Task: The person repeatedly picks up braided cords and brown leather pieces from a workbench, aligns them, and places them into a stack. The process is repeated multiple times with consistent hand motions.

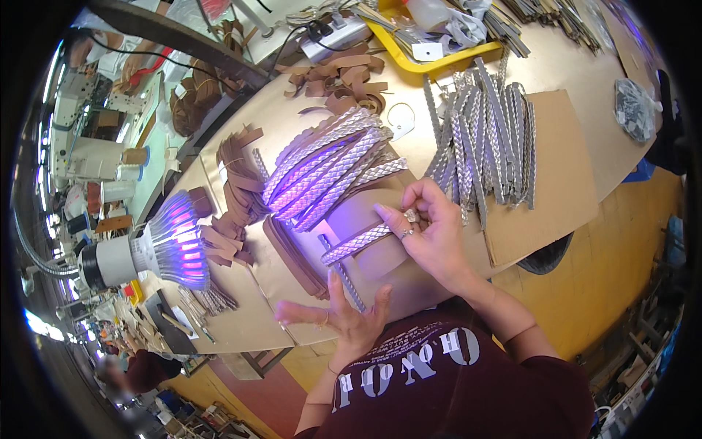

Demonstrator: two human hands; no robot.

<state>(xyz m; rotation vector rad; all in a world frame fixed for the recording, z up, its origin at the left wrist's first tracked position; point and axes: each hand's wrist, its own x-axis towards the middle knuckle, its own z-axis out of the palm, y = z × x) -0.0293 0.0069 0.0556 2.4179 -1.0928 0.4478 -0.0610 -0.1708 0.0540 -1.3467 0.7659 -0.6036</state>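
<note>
Pinched between thumb and fingers of my right hand [442, 238] is the end of a silvery braided strap [360, 243]. The strap lies flat across a brown sheet [387, 262] at the near side of the table, its other end pointing left. My left hand [347, 316] is open, fingers spread, just below that free end and holding nothing. A thin grey braided strip [351, 284] runs beneath the strap toward my left hand. Beyond them sits a thick looped bundle of silvery braided straps [325, 172], lit purple in part.
A lamp [157, 249] glows at the left. Brown strips [292, 256] are stacked beside the bundle, with more brown scraps [347, 77] behind. Grey braided strips [486, 139] lie on cardboard [563, 168] at right. A yellow tray [409, 62] stands at the back; another person [150, 372] is far left.
</note>
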